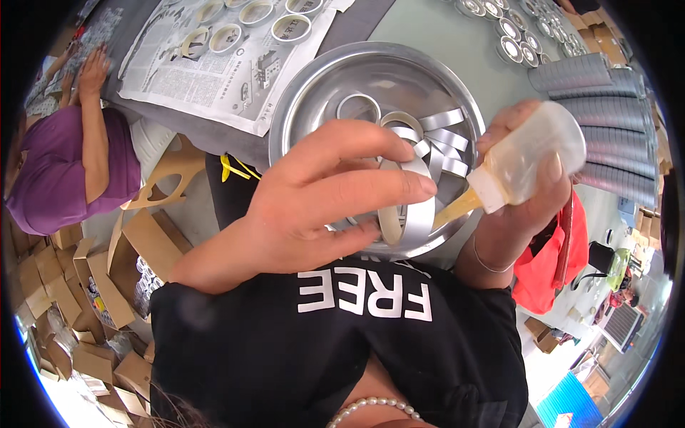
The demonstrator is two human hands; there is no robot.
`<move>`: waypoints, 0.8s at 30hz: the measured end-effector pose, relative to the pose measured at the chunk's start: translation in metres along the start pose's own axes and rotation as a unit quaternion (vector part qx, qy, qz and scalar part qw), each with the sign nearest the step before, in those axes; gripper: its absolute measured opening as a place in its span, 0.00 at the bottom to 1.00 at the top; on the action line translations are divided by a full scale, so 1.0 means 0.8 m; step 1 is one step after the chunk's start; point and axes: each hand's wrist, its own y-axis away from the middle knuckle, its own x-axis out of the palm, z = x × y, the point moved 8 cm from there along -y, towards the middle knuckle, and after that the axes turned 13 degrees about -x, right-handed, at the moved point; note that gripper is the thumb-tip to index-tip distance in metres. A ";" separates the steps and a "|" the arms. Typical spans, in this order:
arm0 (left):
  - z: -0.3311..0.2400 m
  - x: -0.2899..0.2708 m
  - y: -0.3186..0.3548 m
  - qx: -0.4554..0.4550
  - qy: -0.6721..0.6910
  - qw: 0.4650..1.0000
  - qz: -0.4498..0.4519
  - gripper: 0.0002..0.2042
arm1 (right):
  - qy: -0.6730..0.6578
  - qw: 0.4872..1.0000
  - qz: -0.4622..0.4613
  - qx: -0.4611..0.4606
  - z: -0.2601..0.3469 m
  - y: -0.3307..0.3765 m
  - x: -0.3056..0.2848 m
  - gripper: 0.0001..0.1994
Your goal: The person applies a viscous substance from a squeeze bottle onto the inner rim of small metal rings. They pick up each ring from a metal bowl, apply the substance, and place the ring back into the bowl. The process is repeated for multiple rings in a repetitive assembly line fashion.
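My left hand is closed on a silver ring band, holding it upright by its edge between fingers and thumb. In my right hand is a translucent squeeze bottle with a pale cap, tilted down to the left. Its yellowish nozzle points at the side of the ring; whether it touches cannot be made out. Under both hands stands a wide steel basin. Inside lie a loose ring and several silver strips or bands, partly hidden by my fingers.
Several rings lie on newspaper to the far left. Round silver pieces and stacked grey ribbed tubes are at the right. A person in purple works at the left. Cardboard boxes fill the lower left; a red bag hangs right.
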 end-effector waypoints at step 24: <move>0.159 0.066 -0.043 -0.156 -0.322 0.905 0.230 0.30 | -0.284 0.954 -0.091 -0.017 0.004 -0.020 -0.047 0.29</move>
